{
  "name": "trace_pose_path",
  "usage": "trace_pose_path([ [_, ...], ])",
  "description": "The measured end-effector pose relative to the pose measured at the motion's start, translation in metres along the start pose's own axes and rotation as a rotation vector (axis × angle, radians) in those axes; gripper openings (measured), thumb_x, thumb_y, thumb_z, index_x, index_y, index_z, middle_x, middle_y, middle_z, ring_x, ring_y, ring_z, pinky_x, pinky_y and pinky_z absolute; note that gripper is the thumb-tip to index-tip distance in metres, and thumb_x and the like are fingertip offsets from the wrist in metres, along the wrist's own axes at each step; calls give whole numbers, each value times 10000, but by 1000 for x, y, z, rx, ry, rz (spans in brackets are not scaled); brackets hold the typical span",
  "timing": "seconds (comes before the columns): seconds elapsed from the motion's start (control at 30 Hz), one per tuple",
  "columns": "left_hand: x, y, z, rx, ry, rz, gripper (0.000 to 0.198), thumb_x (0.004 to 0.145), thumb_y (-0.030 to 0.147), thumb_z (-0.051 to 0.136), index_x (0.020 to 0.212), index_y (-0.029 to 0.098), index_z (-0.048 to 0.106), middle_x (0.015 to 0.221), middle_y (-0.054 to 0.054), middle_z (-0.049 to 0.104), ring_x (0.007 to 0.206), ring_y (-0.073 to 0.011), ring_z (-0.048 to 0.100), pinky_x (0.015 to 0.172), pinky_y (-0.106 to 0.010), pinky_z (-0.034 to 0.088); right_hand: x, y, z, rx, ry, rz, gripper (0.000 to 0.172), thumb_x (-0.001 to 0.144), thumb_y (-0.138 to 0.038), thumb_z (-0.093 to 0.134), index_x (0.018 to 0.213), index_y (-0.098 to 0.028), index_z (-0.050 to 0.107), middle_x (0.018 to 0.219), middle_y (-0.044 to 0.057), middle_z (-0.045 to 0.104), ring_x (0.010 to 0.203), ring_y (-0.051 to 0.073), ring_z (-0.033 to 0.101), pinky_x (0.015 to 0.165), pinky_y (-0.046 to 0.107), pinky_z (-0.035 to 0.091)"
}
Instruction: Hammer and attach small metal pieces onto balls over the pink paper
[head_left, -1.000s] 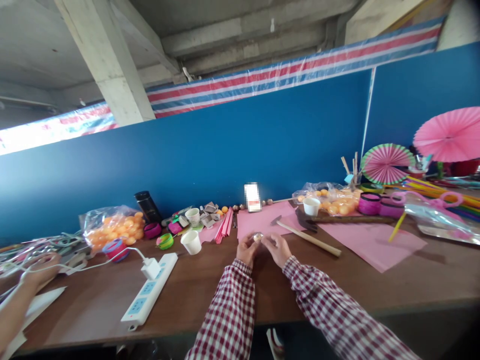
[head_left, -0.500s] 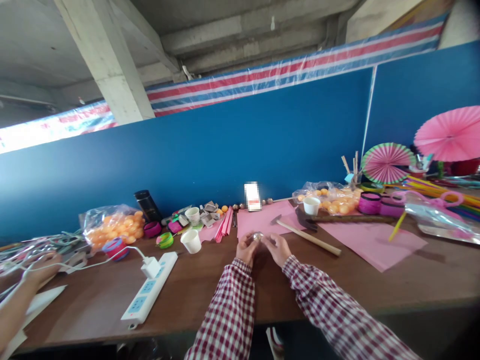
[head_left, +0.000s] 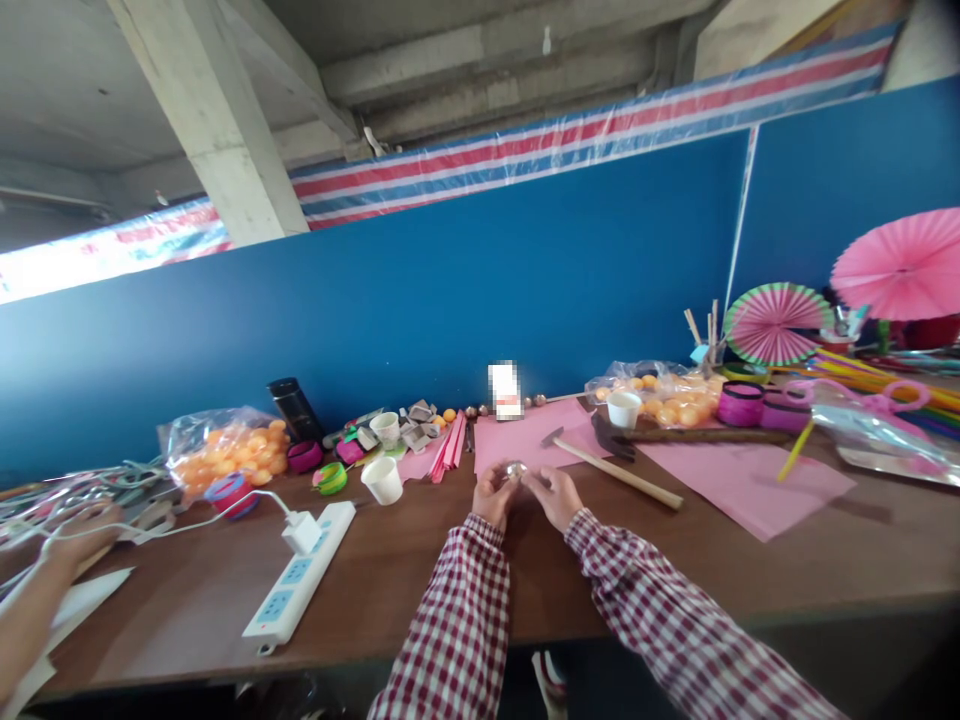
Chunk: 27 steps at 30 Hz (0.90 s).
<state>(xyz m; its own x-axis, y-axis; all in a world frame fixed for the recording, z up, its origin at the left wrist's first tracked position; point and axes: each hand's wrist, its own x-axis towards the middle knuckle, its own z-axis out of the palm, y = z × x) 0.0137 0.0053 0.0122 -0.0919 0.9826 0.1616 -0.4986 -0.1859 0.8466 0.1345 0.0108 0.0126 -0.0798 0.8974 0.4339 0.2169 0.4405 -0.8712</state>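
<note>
Both my hands meet over the brown table, near the front edge of a pink paper sheet (head_left: 525,440). My left hand (head_left: 491,497) and my right hand (head_left: 556,496) pinch one small round shiny object (head_left: 514,470) between their fingertips. Its make is too small to tell. Both sleeves are red-and-white check. A wooden-handled hammer (head_left: 615,472) lies just right of my right hand.
A white power strip (head_left: 298,581) lies at left, with white paper cups (head_left: 383,480), bags of orange balls (head_left: 225,452) and pink tape rolls around. Pink paper fans (head_left: 892,268) and a larger pink sheet (head_left: 742,480) are at right. Another person's hand (head_left: 75,530) rests at far left.
My hands stay together on the small object; the fingers shift only slightly. The other person's hand at far left moves a little.
</note>
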Motion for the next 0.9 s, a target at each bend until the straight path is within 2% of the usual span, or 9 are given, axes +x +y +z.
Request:
trace_pose_path([
  [0.4,0,-1,0,73,-3,57,380,526,205,700,874,154,556,863,-57,622,748,-150,573,734,-318,439,0,2,0,-5,-8,-1,272,707,-385,500,782,-163,637,712,33,641,674,168,565,654,264,435],
  [0.9,-2,1,2,178,-14,151,356,557,208,679,884,158,548,920,-67,608,859,-173,558,813,-342,404,1,0,-3,63,-56,33,274,701,-373,503,800,-159,643,758,42,655,702,180,575,657,268,445],
])
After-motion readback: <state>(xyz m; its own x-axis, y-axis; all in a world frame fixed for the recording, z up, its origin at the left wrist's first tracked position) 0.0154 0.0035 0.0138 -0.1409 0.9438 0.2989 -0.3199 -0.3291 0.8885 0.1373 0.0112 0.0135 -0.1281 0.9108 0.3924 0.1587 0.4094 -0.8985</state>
